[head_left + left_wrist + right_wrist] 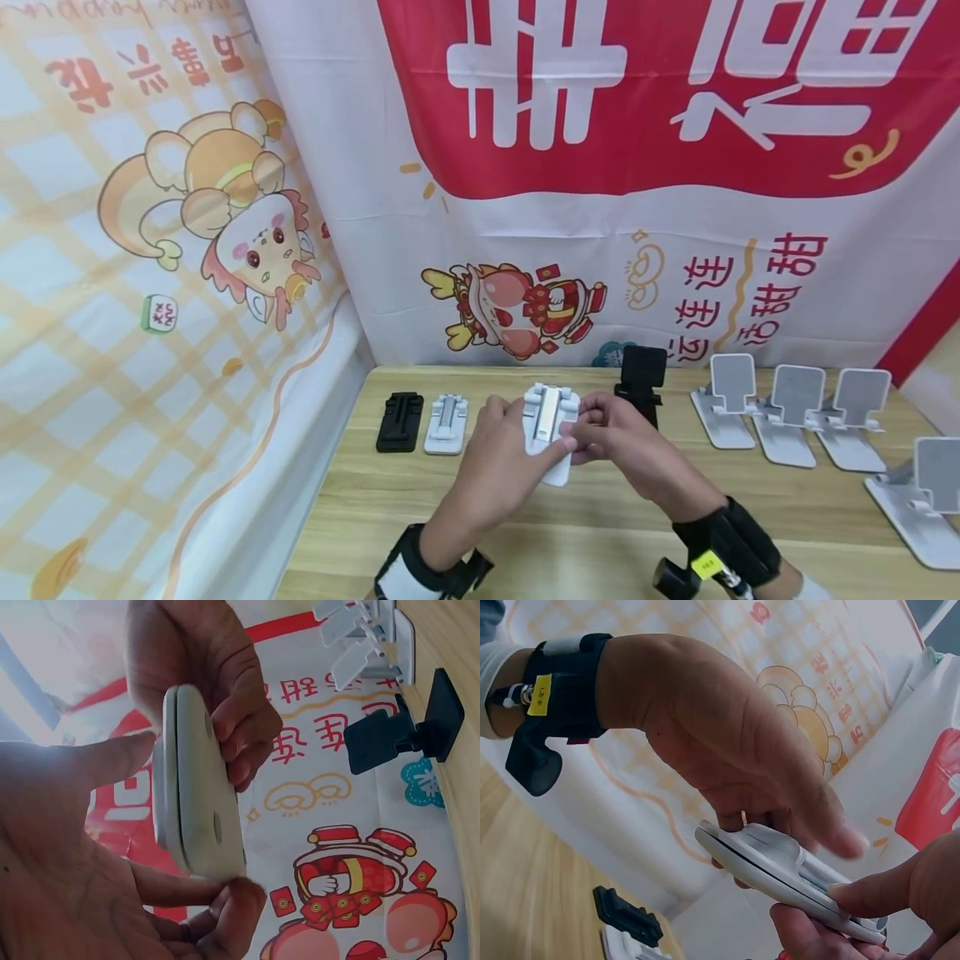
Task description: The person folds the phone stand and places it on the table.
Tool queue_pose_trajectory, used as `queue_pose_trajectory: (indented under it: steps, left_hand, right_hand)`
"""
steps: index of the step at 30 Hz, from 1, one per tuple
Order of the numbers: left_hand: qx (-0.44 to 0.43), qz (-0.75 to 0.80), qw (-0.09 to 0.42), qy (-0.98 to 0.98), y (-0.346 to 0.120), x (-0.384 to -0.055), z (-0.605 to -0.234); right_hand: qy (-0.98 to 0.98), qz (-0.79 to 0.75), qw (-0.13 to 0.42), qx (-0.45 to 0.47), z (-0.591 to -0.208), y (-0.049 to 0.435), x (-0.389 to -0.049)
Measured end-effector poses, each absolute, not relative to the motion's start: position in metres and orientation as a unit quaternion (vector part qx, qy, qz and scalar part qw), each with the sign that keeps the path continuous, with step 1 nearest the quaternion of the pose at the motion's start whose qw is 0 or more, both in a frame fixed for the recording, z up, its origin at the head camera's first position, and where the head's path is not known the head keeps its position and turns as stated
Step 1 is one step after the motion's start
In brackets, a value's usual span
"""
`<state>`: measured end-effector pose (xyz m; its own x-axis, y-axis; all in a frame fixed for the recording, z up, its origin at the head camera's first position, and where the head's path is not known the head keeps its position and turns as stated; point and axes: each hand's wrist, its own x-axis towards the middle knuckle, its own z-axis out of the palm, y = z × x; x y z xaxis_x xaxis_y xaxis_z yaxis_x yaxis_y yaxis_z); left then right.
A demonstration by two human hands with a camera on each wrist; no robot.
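Observation:
A white folded phone stand (557, 472) is held up over the wooden table, between both hands. My left hand (491, 471) grips it from the left, thumb across its front. In the left wrist view the left fingers support the lower end of the stand (206, 817). From the other side, my right hand (633, 442) holds the stand's right edge with bent fingers. The right wrist view shows the right fingers behind the stand (761, 874) and a blurred fingertip close over its hinged front; the left thumb presses near the far end.
A black folded stand (400, 422) and a white folded stand (446, 425) lie at the table's back left. Behind my right hand stands an unfolded black one (642, 375). Several unfolded white stands (797, 400) line the right side. Printed cloth (375, 217) hangs behind and left.

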<state>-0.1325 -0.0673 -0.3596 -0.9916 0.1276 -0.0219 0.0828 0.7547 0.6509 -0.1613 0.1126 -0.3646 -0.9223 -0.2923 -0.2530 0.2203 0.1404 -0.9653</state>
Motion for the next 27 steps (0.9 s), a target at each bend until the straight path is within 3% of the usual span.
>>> queue_pose_trajectory:
  steps: [5, 17, 21, 27]
  left_hand:
    - [0.061, 0.283, -0.010, 0.957, -0.062, -0.129, -0.358]
    - [0.059, 0.258, -0.041, 0.964, -0.058, -0.150, -0.380]
    - [0.036, 0.257, -0.044, 0.965, -0.064, -0.170, -0.407]
    - [-0.014, 0.244, -0.064, 0.968, -0.085, -0.211, -0.450]
  right_hand:
    - [0.737, -0.648, 0.191, -0.017, -0.362, 0.106, -0.162]
    - [0.771, -0.614, 0.168, -0.007, -0.376, 0.114, -0.167]
    - [0.830, -0.549, 0.098, -0.021, -0.394, 0.146, -0.168]
    - [0.939, -0.323, -0.094, -0.078, -0.415, 0.242, -0.176]
